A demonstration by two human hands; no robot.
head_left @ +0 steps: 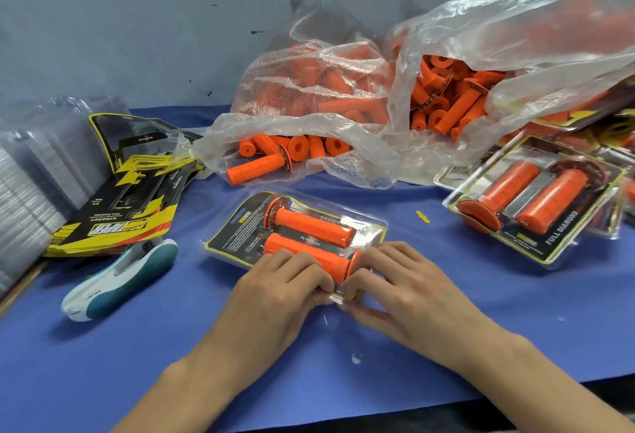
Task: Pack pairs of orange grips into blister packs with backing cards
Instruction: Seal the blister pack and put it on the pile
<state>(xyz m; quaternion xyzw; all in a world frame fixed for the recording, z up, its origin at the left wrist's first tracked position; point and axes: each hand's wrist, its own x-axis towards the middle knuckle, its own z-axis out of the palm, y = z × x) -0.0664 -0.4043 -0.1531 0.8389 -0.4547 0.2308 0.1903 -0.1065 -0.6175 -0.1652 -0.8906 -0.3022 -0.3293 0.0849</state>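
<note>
A clear blister pack (240, 223) with a black and yellow backing card lies in the middle of the blue table (378, 346). Two orange grips (314, 223) sit in it side by side. My left hand (278, 290) and my right hand (402, 286) meet at the pack's near edge. The fingers of both hands are curled over that edge and pinch it together. The near grip's right end is partly hidden by my fingers.
A stack of backing cards (127, 206) lies at left, with empty clear blisters (34, 171) behind it and a white and teal stapler (120, 281) in front. Two plastic bags of loose orange grips (453, 99) stand at the back. Filled packs (536, 199) pile at right.
</note>
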